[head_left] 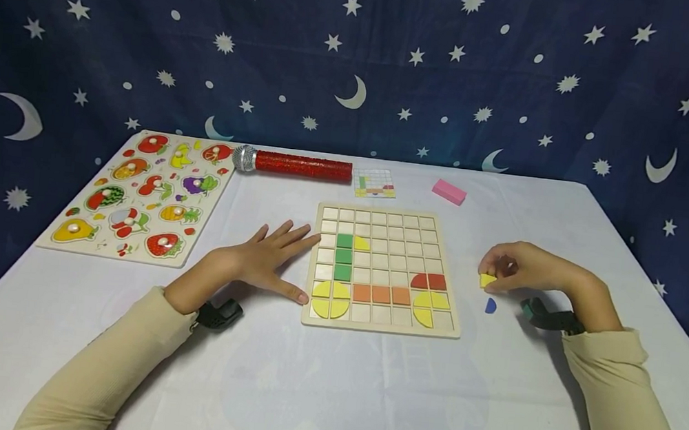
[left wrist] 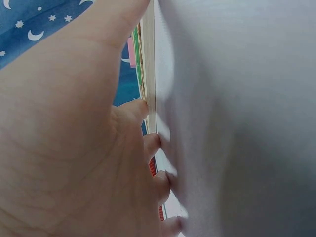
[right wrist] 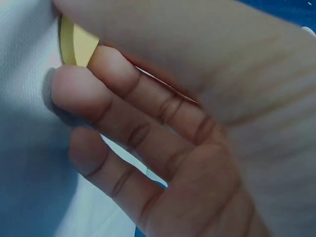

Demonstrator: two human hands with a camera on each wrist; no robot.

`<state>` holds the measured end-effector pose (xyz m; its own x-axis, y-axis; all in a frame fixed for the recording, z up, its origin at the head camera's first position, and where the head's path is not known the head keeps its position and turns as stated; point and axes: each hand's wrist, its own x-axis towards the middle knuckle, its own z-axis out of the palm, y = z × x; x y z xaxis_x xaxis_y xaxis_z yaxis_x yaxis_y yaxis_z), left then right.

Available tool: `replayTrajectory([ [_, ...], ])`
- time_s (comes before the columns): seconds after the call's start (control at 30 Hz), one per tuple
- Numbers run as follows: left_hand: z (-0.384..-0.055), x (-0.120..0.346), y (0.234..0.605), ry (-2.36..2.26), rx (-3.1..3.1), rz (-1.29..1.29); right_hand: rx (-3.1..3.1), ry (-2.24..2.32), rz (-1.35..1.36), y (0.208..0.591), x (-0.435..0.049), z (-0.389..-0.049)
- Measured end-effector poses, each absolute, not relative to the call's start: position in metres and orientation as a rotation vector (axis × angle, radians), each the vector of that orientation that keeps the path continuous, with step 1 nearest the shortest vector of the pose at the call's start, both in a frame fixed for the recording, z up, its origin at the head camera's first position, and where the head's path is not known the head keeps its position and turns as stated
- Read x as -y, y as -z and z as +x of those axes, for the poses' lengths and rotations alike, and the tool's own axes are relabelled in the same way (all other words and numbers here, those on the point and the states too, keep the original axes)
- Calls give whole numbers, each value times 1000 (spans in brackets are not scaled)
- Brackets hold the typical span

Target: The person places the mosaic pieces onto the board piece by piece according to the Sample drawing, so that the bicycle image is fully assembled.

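A wooden grid board (head_left: 380, 328) lies on the table with green squares (head_left: 343, 256), orange squares (head_left: 380, 294), red pieces (head_left: 436, 281) and yellow quarter-circles (head_left: 321, 307) in its cells. Along the board's left edge my left hand (head_left: 268, 259) rests with fingers spread, fingertips right at the rim; it holds nothing. To the right of the board, my right hand (head_left: 526, 266) pinches a yellow piece (head_left: 487, 281) between thumb and fingers, close over the cloth. In the right wrist view the thumb covers part of that yellow piece (right wrist: 83, 45). Just below this hand lies a small blue half-round piece (head_left: 491, 306).
A fruit puzzle board (head_left: 196, 228) lies at the left. Behind the grid are a red glittery microphone (head_left: 302, 166), a small pattern card (head_left: 375, 183) and a pink block (head_left: 449, 192). A dark blue star-patterned cloth (head_left: 285, 50) hangs at the table's back edge.
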<state>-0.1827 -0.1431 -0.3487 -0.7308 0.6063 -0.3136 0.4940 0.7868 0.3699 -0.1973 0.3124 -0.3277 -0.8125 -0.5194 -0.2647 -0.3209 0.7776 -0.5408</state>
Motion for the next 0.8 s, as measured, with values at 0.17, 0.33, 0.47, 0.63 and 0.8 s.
replayTrajectory([
  [0.17, -181, 142, 347, -366, -2556, 826, -2566, 680, -668, 327, -309, -196],
  [0.33, -181, 142, 346, -347, -2558, 818, -2519, 693, -702, 322, -299, -193],
  [0.47, -181, 141, 346, -350, -2561, 810, -2490, 681, -729, 315, -289, -187],
  [0.63, -182, 142, 347, -354, -2561, 813, -2435, 684, -804, 313, -276, -181],
  [0.8, -183, 143, 348, -343, -2566, 814, -2347, 705, -922, 315, -261, -177],
])
